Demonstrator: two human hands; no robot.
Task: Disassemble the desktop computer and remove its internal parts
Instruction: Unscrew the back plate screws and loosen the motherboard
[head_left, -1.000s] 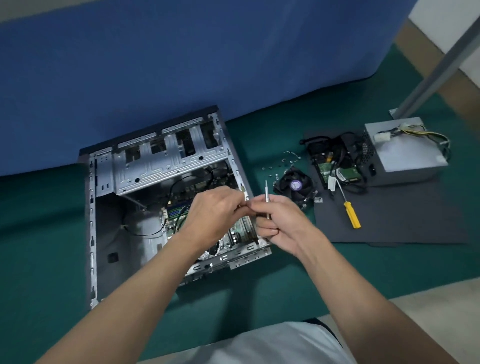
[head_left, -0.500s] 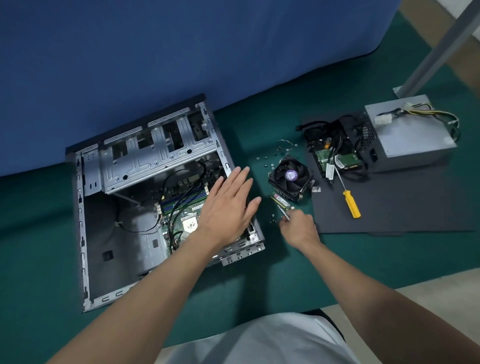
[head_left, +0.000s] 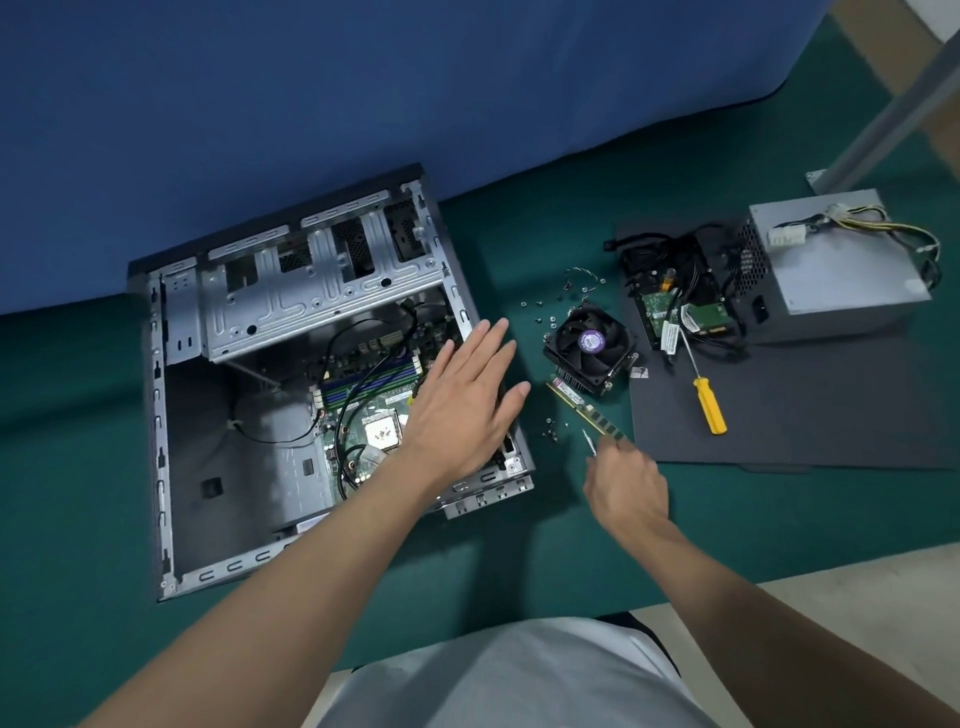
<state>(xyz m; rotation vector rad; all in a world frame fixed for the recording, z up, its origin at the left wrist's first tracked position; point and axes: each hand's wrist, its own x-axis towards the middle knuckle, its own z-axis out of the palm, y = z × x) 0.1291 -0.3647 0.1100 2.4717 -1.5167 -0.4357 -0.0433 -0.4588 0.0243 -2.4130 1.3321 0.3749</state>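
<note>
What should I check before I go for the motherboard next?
1. Fan out of the case: ok, on the green mat.
2. Memory stick out: ok, beside the fan.
3. Power supply out: ok.
4. Motherboard free of cables: not ok, a black cable crosses it.
5. Motherboard screws removed: cannot tell.
6. Left hand free: ok, open over the case; right hand holds a small screwdriver.

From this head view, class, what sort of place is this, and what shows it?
Likely an improvised teardown bench: an open computer case lies on green cloth, with a removed power supply, cooler fan and yellow screwdriver beside it.
</note>
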